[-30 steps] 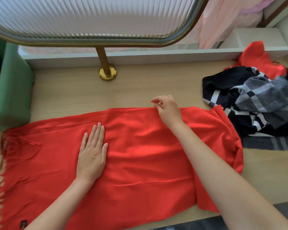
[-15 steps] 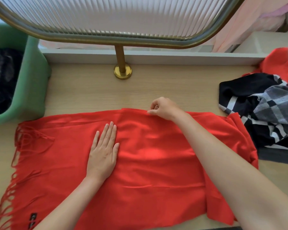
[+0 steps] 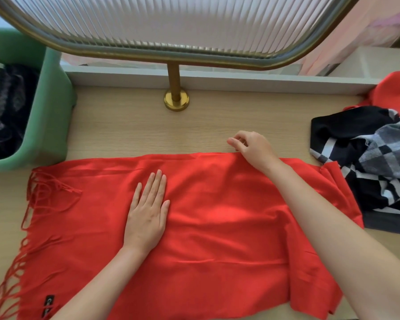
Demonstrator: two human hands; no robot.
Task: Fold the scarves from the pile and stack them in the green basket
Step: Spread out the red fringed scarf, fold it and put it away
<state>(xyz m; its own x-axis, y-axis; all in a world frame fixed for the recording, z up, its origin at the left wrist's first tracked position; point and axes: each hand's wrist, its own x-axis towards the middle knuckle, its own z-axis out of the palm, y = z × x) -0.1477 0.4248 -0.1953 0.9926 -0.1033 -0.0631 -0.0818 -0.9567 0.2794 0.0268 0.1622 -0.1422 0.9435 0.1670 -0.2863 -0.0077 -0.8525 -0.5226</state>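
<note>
A red scarf (image 3: pixel 222 218) with fringe at its left end lies spread flat across the wooden table (image 3: pixel 129 128). My left hand (image 3: pixel 148 215) presses flat on the scarf's middle, fingers together and straight. My right hand (image 3: pixel 254 148) rests its heel on the scarf's far edge, with its fingers loosely curled over the bare wood and no cloth seen between them. The green basket (image 3: pixel 49 112) stands at the far left with dark folded scarves (image 3: pixel 7 107) inside. The pile (image 3: pixel 367 158) of black, white and grey checked scarves lies at the right, with another red scarf (image 3: pixel 395 91) behind it.
A ribbed mirror or screen in a brass frame hangs over the back of the table, and its brass foot (image 3: pixel 176 101) stands at the middle back. A white ledge (image 3: pixel 240 80) runs along the table's far side. The scarf's near edge reaches the table's front edge.
My right hand has slid right along the scarf's far edge and its fingers have lifted off the cloth. The view has shifted, showing more of the basket. My left hand stays flat.
</note>
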